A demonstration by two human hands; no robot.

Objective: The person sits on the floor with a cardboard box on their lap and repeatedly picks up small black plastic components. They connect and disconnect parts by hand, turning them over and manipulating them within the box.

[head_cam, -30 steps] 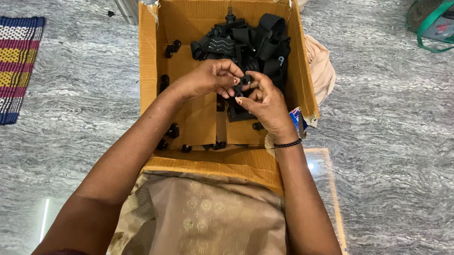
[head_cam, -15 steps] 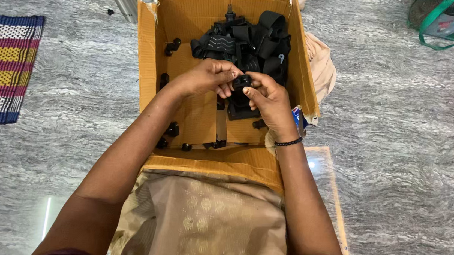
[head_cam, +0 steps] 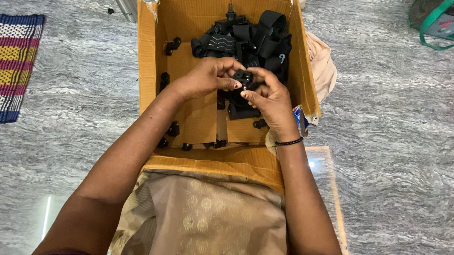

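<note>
Small black part (head_cam: 244,78) sits right between both hands, over middle of open cardboard box (head_cam: 151,55). Left hand (head_cam: 208,78) pinches it from 9 o'clock, right hand (head_cam: 269,95) pinches from 3 o'clock, fingertips pressed on it. Pile of black straps (head_cam: 257,37) at 12 o'clock, loose black knobs (head_cam: 172,131) at 7 o'clock. Striped mat (head_cam: 0,64) way off at 9.

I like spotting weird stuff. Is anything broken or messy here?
The cardboard box looks worn: its top left corner is torn and its flaps splay outward. Small black pieces lie scattered loose along its left wall and bottom, apart from the black strap pile. Both hands pinch one small black part.
</note>
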